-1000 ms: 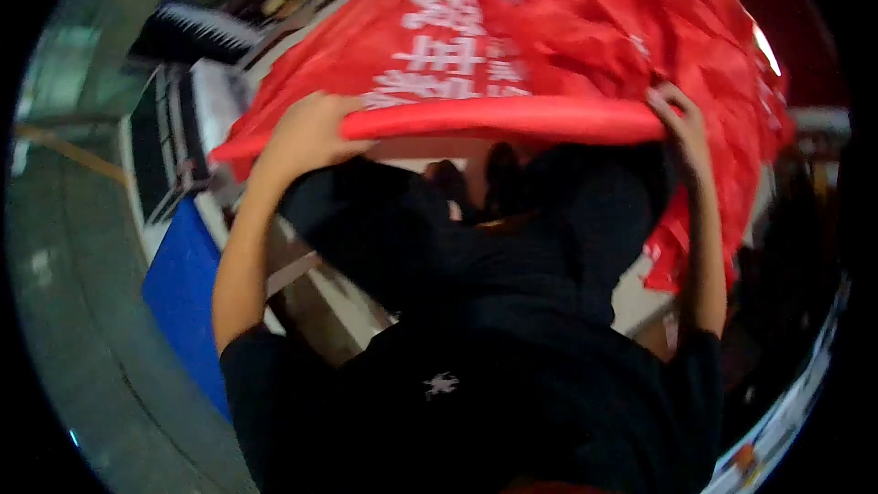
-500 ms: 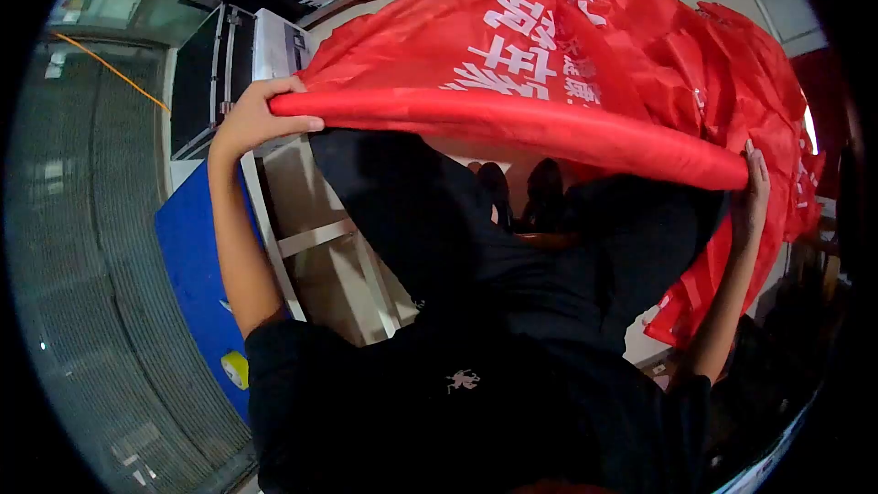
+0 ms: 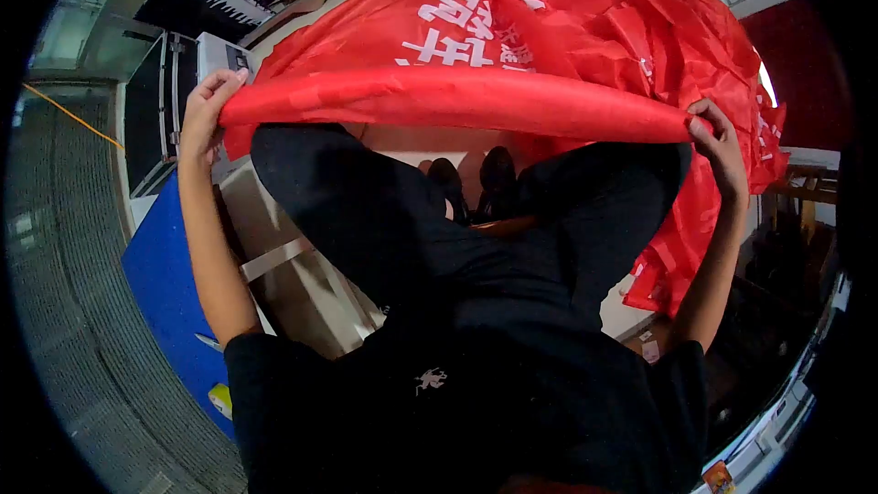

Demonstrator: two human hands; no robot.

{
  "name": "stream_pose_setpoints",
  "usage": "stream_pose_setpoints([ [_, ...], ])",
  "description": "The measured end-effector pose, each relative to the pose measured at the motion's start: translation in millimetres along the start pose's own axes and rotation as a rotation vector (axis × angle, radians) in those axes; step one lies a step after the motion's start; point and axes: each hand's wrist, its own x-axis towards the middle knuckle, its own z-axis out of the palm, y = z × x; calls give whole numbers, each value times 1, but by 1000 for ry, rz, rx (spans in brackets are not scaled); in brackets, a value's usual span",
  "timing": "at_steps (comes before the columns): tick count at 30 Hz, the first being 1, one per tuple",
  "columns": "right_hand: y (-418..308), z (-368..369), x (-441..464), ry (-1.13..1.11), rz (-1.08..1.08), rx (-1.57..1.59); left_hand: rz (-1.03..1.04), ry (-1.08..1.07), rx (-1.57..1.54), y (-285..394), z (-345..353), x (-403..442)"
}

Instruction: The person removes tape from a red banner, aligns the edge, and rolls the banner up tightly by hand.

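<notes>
A large red banner (image 3: 457,96) with white printed characters stretches between my hands, its near edge gathered into a long thick roll or fold above my knees. My left hand (image 3: 206,114) grips the roll's left end, thumb and fingers closed about it. At the other end, my right hand (image 3: 721,142) pinches the red fabric with thumb and fingers, beside my right knee. Beyond the roll, the rest of the banner spreads in loose wrinkles over the floor and hangs down at the right. My legs and the roll hide part of it.
To the left lies a blue board (image 3: 174,274) bearing a yellow tape roll (image 3: 220,399) and a small pointed tool (image 3: 208,341). A black case (image 3: 151,119) stands at the upper left, and a pale frame (image 3: 279,259) sits beside my left leg. Dark shoes (image 3: 497,174) show between my knees.
The view has shifted, so most things appear further left. My right hand's grip has changed to a bent pinch from above, and my left fingers have closed more around the roll's end.
</notes>
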Motion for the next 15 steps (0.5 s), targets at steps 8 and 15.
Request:
stream_pose_setpoints([
  [8,-5,18,-9,181,-399,-11,167,354,-343,0,5,7],
  [15,38,32,18,448,-319,567,254,410,-511,-13,9,11],
])
